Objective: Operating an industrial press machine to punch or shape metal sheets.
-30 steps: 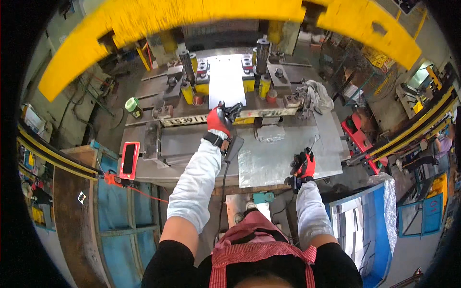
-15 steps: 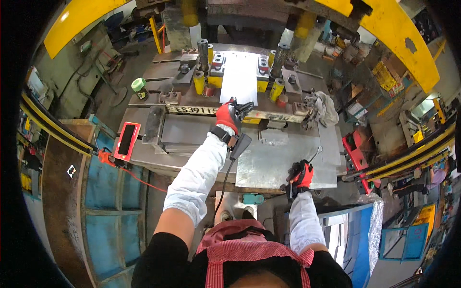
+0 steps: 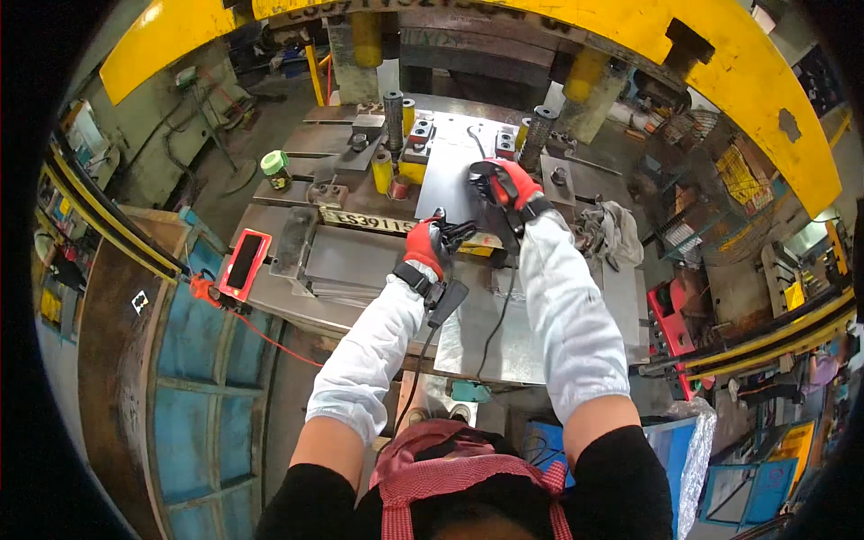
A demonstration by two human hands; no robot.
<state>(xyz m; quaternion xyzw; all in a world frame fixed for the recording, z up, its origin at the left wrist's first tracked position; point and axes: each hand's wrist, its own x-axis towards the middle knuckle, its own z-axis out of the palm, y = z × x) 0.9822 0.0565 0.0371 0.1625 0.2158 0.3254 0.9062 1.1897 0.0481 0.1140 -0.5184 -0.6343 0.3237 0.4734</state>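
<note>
A flat metal sheet lies in the press die between the guide posts. My left hand, in a red and black glove, is at the sheet's front edge. Its fingers are apart and stretch to the right; whether they touch the sheet I cannot tell. Over the sheet's right part, my gloved right hand is closed around a thin hooked metal rod. The rod's curved end points away from me, above the sheet. My right hand hides the handle.
A stack of metal sheets lies left of my hands. Nearby are a red-framed phone, a green-lidded jar and a grey rag. Steel guide posts rise beside the die. A yellow press frame arches overhead.
My right hand has moved forward and left from the bench's front right, carrying the hooked rod over the sheet in the die. The left hand stays near the die's front edge.
</note>
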